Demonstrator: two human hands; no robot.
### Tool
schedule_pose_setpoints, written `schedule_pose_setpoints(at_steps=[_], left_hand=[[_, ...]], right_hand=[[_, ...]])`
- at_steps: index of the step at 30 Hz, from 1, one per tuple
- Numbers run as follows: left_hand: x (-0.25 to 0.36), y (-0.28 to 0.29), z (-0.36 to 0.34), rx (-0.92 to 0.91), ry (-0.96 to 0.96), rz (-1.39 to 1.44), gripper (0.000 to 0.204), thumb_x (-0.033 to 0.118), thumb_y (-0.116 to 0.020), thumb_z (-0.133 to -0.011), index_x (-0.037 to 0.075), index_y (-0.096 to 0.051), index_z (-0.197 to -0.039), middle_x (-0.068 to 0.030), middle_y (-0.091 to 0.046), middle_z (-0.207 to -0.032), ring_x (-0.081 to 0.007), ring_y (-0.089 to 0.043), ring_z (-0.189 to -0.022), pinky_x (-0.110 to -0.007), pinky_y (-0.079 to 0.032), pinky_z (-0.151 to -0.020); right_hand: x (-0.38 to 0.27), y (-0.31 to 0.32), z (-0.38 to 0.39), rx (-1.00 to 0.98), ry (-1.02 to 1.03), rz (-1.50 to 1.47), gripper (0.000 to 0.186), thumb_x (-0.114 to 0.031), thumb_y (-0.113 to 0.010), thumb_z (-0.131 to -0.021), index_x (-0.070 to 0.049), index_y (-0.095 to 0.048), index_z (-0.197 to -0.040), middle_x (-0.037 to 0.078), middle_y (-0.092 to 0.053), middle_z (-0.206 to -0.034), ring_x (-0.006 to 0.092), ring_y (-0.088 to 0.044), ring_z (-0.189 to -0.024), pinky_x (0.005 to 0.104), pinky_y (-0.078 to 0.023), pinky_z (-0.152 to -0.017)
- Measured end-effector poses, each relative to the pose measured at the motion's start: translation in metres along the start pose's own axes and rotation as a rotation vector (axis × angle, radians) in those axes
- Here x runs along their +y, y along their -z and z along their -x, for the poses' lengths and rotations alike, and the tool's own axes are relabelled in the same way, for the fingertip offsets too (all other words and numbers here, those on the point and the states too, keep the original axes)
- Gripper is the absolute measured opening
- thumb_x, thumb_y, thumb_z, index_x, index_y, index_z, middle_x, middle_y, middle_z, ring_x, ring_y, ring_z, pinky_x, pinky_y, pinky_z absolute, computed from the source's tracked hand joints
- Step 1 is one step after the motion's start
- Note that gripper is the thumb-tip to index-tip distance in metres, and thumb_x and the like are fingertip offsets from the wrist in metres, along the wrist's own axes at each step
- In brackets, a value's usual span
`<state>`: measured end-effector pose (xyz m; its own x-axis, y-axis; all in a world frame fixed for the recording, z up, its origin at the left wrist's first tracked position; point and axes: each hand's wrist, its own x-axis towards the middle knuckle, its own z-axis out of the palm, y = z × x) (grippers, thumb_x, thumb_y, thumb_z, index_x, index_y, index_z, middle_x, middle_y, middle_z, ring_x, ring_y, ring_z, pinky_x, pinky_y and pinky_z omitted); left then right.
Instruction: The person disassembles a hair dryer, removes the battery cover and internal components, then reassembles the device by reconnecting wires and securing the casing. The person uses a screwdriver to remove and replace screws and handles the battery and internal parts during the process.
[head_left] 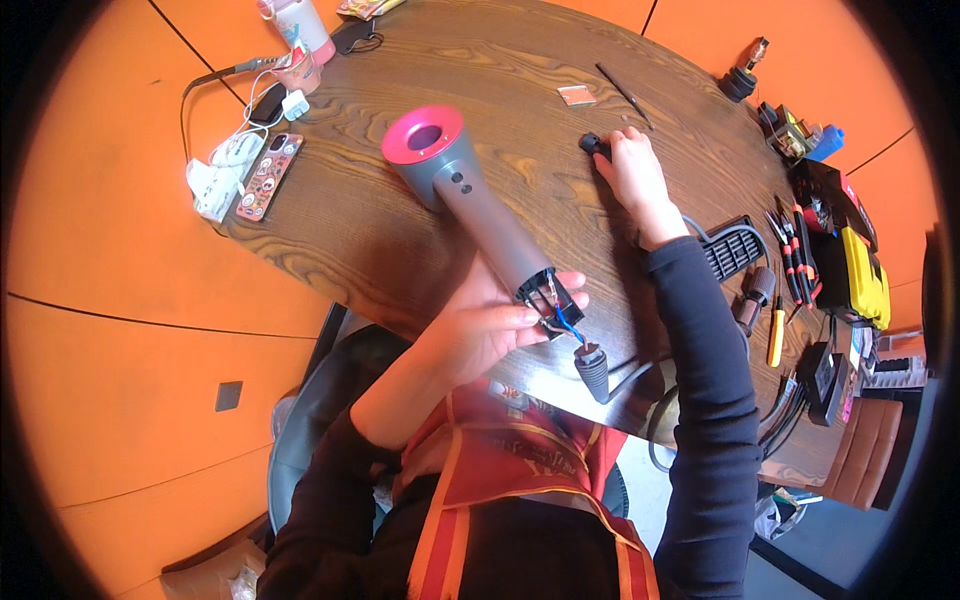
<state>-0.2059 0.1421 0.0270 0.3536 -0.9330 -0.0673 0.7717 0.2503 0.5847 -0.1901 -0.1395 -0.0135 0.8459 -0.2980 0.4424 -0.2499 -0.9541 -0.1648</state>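
Observation:
A grey hair dryer (492,227) with a pink ring head lies tilted across my left hand (490,325). My fingers and thumb close round the lower end of its handle. That end stands open, showing a black inner frame (543,290) and blue and other wires (567,322). The wires run into a ribbed black cord sleeve (591,368), which hangs below the handle. Farther off to the right, my right hand (637,170) is closed at a small black part (594,145) on the table. Its fingertips are partly hidden.
The wooden table (500,60) holds a phone (270,177) and charger cables at the left. A thin black tool (622,93) lies near a small clear packet (576,95). Pliers (802,255), a yellow-handled screwdriver (776,335), a black vented block (733,250) and a round brush (757,295) sit at the right.

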Motion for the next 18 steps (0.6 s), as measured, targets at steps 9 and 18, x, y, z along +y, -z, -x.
schedule_pose_setpoints(at_steps=[9,18], left_hand=[[-0.007,-0.014,0.000,0.016,-0.045,-0.016,0.072,-0.004,-0.045,-0.078,0.013,-0.009,-0.139,-0.0287,-0.039,-0.129,-0.0372,-0.044,-0.120,-0.049,-0.040,-0.097],[-0.015,-0.016,-0.004,-0.006,-0.106,0.029,0.065,0.000,-0.048,-0.081,0.011,-0.016,-0.138,-0.0295,-0.035,-0.132,-0.0393,-0.040,-0.122,-0.050,-0.038,-0.099]], right_hand=[[-0.021,0.043,0.010,-0.002,-0.052,-0.012,0.022,-0.019,-0.066,-0.074,0.001,-0.061,-0.082,0.017,-0.063,-0.075,0.0336,-0.062,-0.071,0.0397,-0.050,-0.065],[-0.064,0.154,0.081,0.072,-0.302,-0.918,0.018,-0.013,-0.065,-0.080,0.003,-0.061,-0.088,0.007,-0.065,-0.074,0.0112,-0.063,-0.072,0.0233,-0.049,-0.061]])
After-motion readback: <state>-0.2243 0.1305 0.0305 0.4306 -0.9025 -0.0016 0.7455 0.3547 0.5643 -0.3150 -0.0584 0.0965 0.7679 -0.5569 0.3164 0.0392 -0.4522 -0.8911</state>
